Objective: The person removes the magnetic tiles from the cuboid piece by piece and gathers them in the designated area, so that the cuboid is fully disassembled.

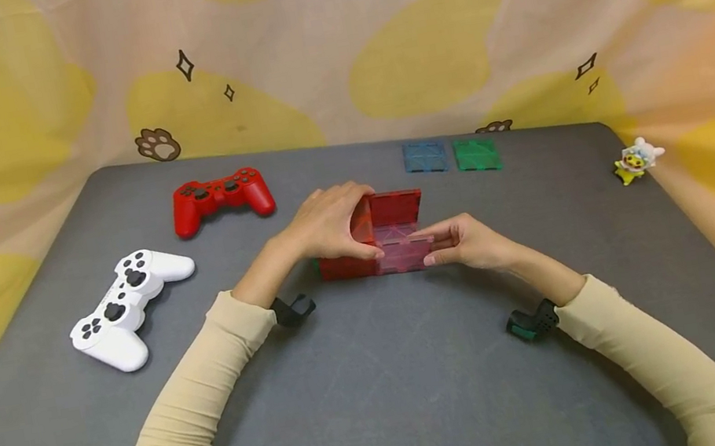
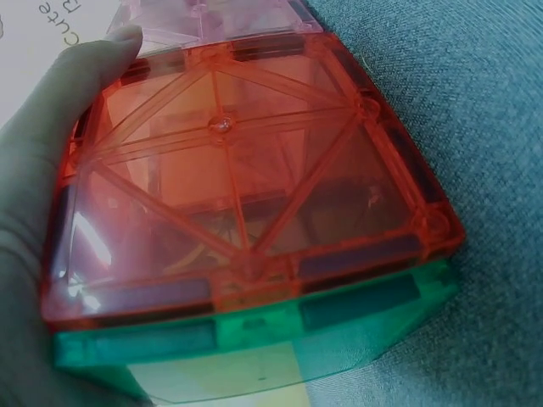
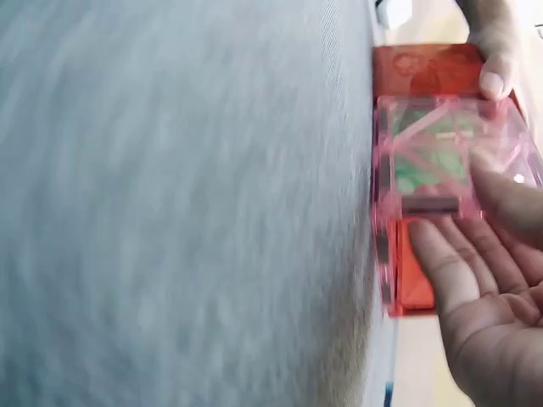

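A box of see-through magnetic tiles stands mid-table, its red front tile (image 1: 348,267) beside a pink magnetic tile (image 1: 399,257). My left hand (image 1: 333,221) grips the box from above, thumb near the front edge and fingers toward the back. My right hand (image 1: 464,240) pinches the pink tile at its right side, fingers partly behind it. Another red tile (image 1: 396,208) stands upright behind. In the left wrist view, an orange-red tile (image 2: 297,170) meets a green tile (image 2: 254,335) along an edge. The right wrist view has the pink tile (image 3: 428,157) between thumb and fingers.
A red game controller (image 1: 220,197) and a white game controller (image 1: 130,305) lie on the left. Flat blue (image 1: 425,157) and green (image 1: 477,154) tiles lie at the back. A small yellow-and-white figurine (image 1: 636,160) stands at the right edge. A patterned cloth (image 1: 312,47) hangs behind.
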The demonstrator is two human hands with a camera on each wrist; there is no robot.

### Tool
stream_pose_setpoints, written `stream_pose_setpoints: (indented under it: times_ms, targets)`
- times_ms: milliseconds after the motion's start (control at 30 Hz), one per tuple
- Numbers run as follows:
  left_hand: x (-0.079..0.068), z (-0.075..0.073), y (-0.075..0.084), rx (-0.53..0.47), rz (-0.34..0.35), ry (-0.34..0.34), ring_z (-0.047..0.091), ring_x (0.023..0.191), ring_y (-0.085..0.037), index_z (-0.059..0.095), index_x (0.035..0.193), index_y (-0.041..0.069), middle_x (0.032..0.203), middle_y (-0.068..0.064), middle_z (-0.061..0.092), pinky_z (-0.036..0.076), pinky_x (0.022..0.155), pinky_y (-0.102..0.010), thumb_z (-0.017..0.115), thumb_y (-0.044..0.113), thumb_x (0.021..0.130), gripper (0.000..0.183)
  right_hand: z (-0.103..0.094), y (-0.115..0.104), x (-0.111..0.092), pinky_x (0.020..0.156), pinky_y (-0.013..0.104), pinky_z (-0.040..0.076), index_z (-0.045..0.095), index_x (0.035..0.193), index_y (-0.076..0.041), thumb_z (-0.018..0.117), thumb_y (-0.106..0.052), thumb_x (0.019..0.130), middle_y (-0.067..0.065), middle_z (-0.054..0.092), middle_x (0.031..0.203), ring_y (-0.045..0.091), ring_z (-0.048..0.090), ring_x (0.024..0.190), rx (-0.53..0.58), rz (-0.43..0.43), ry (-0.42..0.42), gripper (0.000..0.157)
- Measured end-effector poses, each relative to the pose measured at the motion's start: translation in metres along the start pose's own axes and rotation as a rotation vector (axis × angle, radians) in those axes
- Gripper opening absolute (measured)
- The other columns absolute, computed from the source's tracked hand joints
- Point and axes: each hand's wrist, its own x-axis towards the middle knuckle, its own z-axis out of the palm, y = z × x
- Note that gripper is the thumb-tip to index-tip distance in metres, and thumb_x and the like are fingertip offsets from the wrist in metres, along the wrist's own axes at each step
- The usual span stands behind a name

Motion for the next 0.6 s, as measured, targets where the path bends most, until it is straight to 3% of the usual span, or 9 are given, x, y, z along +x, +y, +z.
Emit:
stream_pose_setpoints:
  times_ms: [133,233,433,600]
  targets:
    - [0.0005,0.0000,-0.0005,-0.001,-0.005,0.001,0.049,0.097,-0.014,0.042,0.132,0.016,0.115,0.002,0.053,0.036,0.082,-0.038,0.067,0.063,0.062,0.088,0.0024,0.0042,0.0028,0.063,0.021,0.046,0.066,0.104,0.005,0.064,-0.007,0.084,0.018,0.067,0.095,0.004,0.052,0.070,-0.070,-0.032,0.003,0.023]
    - [0.0004,-0.0009,-0.0006,-0.005,-0.010,-0.001,0.049,0.097,-0.014,0.042,0.132,0.016,0.116,0.002,0.053,0.036,0.083,-0.038,0.068,0.063,0.062,0.088,0.0027,0.0047,0.0035,0.061,0.022,0.043,0.068,0.099,0.003,0.062,-0.008,0.085,0.015,0.067,0.090,0.006,0.048,0.068,-0.084,-0.018,0.023,0.019]
    - [0.0005,-0.0008,-0.0007,-0.007,-0.010,-0.001,0.048,0.098,-0.014,0.042,0.131,0.016,0.115,0.002,0.053,0.036,0.082,-0.037,0.068,0.063,0.062,0.088,0.0032,0.0062,0.0052,0.077,0.026,0.053,0.058,0.115,0.010,0.060,-0.006,0.086,0.022,0.065,0.108,0.004,0.062,0.082,0.091,0.084,0.065,0.033]
    - [0.0009,-0.0003,-0.0001,0.006,-0.007,-0.003,0.049,0.101,-0.015,0.042,0.132,0.016,0.117,0.002,0.053,0.035,0.083,-0.038,0.067,0.065,0.061,0.089,-0.0012,0.0059,0.0033,0.078,0.028,0.053,0.053,0.120,0.012,0.060,-0.004,0.086,0.006,0.069,0.102,0.005,0.065,0.085,0.179,0.137,0.122,0.038]
